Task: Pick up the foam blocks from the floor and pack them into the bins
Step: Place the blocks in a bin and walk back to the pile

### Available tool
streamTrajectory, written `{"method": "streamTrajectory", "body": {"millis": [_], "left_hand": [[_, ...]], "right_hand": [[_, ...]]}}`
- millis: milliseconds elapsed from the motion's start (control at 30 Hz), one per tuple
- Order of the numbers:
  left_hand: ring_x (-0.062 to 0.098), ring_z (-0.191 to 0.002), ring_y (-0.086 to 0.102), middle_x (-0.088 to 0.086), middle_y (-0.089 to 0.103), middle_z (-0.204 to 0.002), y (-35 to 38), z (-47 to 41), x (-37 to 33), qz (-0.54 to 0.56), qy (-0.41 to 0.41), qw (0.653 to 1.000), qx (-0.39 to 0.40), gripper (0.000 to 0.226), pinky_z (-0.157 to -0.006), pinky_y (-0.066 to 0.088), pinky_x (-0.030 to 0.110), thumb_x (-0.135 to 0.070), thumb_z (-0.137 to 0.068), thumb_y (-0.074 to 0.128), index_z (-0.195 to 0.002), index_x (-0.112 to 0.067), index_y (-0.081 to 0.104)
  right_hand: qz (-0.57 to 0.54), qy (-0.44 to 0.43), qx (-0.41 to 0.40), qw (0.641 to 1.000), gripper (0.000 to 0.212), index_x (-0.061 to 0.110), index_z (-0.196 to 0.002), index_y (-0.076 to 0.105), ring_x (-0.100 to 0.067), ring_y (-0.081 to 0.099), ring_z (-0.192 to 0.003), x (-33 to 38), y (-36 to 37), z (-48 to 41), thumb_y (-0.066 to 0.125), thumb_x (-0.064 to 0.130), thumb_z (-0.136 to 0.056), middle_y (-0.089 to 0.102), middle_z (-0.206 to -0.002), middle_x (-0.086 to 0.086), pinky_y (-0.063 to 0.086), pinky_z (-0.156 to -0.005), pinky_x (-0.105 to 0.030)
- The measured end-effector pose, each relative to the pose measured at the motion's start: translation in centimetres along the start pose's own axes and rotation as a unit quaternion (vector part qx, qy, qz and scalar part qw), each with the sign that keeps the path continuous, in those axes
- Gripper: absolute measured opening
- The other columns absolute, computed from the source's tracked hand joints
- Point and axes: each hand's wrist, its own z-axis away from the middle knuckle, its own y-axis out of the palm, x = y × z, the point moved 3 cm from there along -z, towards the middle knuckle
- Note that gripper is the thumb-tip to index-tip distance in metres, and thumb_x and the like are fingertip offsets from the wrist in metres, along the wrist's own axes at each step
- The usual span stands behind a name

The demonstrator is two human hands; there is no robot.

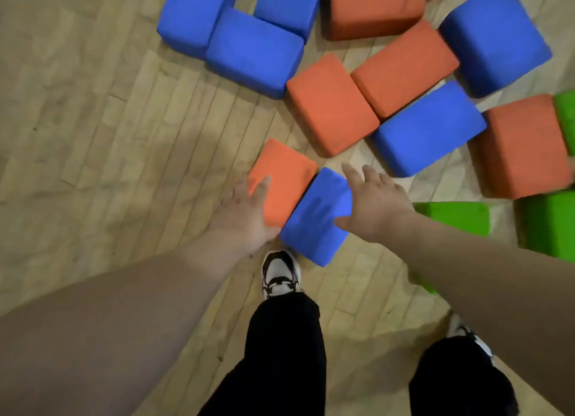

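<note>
Left grip (242,213): wide open, fingers straight and spread, nothing held; set at the outer left edge of the orange block (286,169), thumb over its top face; contact hard to tell.
Right grip (376,200): also wide open and empty; spread above the right side of the blue block (311,228), thumb over the top face, with a hand-shaped shadow on the foam below hinting at a hover rather than a touch.
Nearest pair: orange block and blue block lying flat on the wooden floor (93,135), long sides touching, just ahead of the left shoe (280,272).
Other blocks (429,129): blue, orange and green, scattered beyond and to the right, many touching.
Bins: none in view.
Handling: probably light, soft and springy, matte enough not to slip; bulky rather than heavy; no fear of breakage.
Where to hold: outer long sides of the pair, palms flat, pressed inward to lift the two as one; otherwise one block at a time by opposite side faces.
Risk: folding at the seam and dropping if squeezed too gently; mere denting of the foam if squeezed too hard.
</note>
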Motion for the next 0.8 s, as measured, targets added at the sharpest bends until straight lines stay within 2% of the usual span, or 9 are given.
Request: {"method": "streamTrajectory", "body": {"millis": [133,233,333,400,500,600,667,733,800], "left_hand": [[0.037,-0.152,0.019,0.013,0.011,-0.167,5.6,-10.2,3.3,0.025,-0.036,0.999,-0.024,0.121,-0.122,0.023,0.053,-0.07,-0.076,0.072,-0.159,-0.038,-0.011],[0.033,-0.152,0.02,0.011,0.014,-0.168,8.7,-14.5,5.4,0.097,-0.05,0.994,-0.021,0.132,-0.123,0.023,0.049,-0.065,-0.072,0.081,-0.161,-0.033,-0.01],[0.033,-0.144,0.034,0.008,0.039,-0.158,10.1,-15.5,7.0,0.168,-0.06,0.984,-0.014,0.135,-0.115,0.034,0.044,-0.063,-0.065,0.087,-0.163,-0.036,-0.002],[0.036,-0.136,0.041,0.01,0.051,-0.146,10.3,-14.5,7.6,0.155,-0.056,0.986,-0.01,0.131,-0.109,0.04,0.044,-0.069,-0.064,0.084,-0.161,-0.044,0.0],[0.035,-0.133,0.04,0.005,0.045,-0.14,10.2,-11.7,8.0,0.161,-0.061,0.985,0.0,0.118,-0.109,0.039,0.046,-0.07,-0.069,0.079,-0.156,-0.057,0.001],[0.024,-0.116,0.053,-0.003,0.029,-0.128,9.2,-8.9,8.1,0.236,-0.058,0.97,0.029,0.106,-0.107,0.047,0.043,-0.054,-0.08,0.081,-0.153,-0.064,0.004],[0.022,-0.107,0.055,-0.004,0.026,-0.127,8.1,-7.1,7.8,0.233,-0.057,0.97,0.031,0.099,-0.103,0.049,0.04,-0.053,-0.085,0.077,-0.154,-0.063,0.007],[0.026,-0.111,0.055,-0.001,0.029,-0.132,7.2,-4.9,6.6,0.209,-0.071,0.975,0.016,0.094,-0.104,0.048,0.042,-0.058,-0.086,0.072,-0.155,-0.06,0.009],[0.028,-0.122,0.05,0.003,0.035,-0.14,6.5,-1.7,4.5,0.194,-0.086,0.977,0.002,0.092,-0.107,0.045,0.044,-0.06,-0.087,0.069,-0.156,-0.059,0.009]], "right_hand": [[-0.011,0.014,0.006,1.0,0.128,0.035,-0.159,-0.015,-0.036,0.03,-0.146,0.1,6.6,-10.0,0.073,0.069,-0.073,0.017,-0.164,-0.012,0.035,-0.114,-0.051],[-0.045,0.021,0.031,0.998,0.139,0.039,-0.157,-0.019,-0.036,0.045,-0.133,-0.6,9.9,-14.6,0.081,0.067,-0.066,0.029,-0.159,-0.007,0.046,-0.105,-0.049],[-0.059,0.022,0.041,0.997,0.147,0.043,-0.155,-0.019,-0.034,0.049,-0.126,-1.3,10.6,-16.0,0.086,0.07,-0.057,0.039,-0.152,-0.005,0.049,-0.098,-0.048],[-0.035,0.02,0.034,0.999,0.148,0.044,-0.155,-0.018,-0.033,0.045,-0.126,-1.3,10.6,-15.3,0.083,0.077,-0.053,0.046,-0.145,-0.003,0.047,-0.097,-0.047],[-0.037,0.029,0.049,0.998,0.135,0.051,-0.155,-0.011,-0.03,0.043,-0.121,-1.2,11.2,-12.8,0.08,0.076,-0.059,0.055,-0.123,0.002,0.046,-0.092,-0.044],[-0.078,0.03,0.044,0.996,0.119,0.056,-0.154,0.0,-0.028,0.044,-0.114,-0.9,11.2,-10.4,0.081,0.067,-0.068,0.044,-0.129,-0.002,0.045,-0.097,-0.043],[-0.153,0.021,0.056,0.986,0.11,0.057,-0.155,0.005,-0.026,0.049,-0.105,-0.7,11.0,-8.5,0.081,0.058,-0.075,0.035,-0.132,-0.005,0.048,-0.091,-0.038],[-0.184,0.024,0.043,0.982,0.102,0.059,-0.155,0.005,-0.025,0.053,-0.101,-0.8,10.9,-5.4,0.076,0.057,-0.082,0.032,-0.134,-0.004,0.051,-0.086,-0.037],[-0.176,0.045,0.018,0.983,0.097,0.059,-0.154,-0.001,-0.027,0.05,-0.114,-1.5,10.8,-1.5,0.068,0.062,-0.086,0.036,-0.138,-0.004,0.05,-0.093,-0.042]]}}
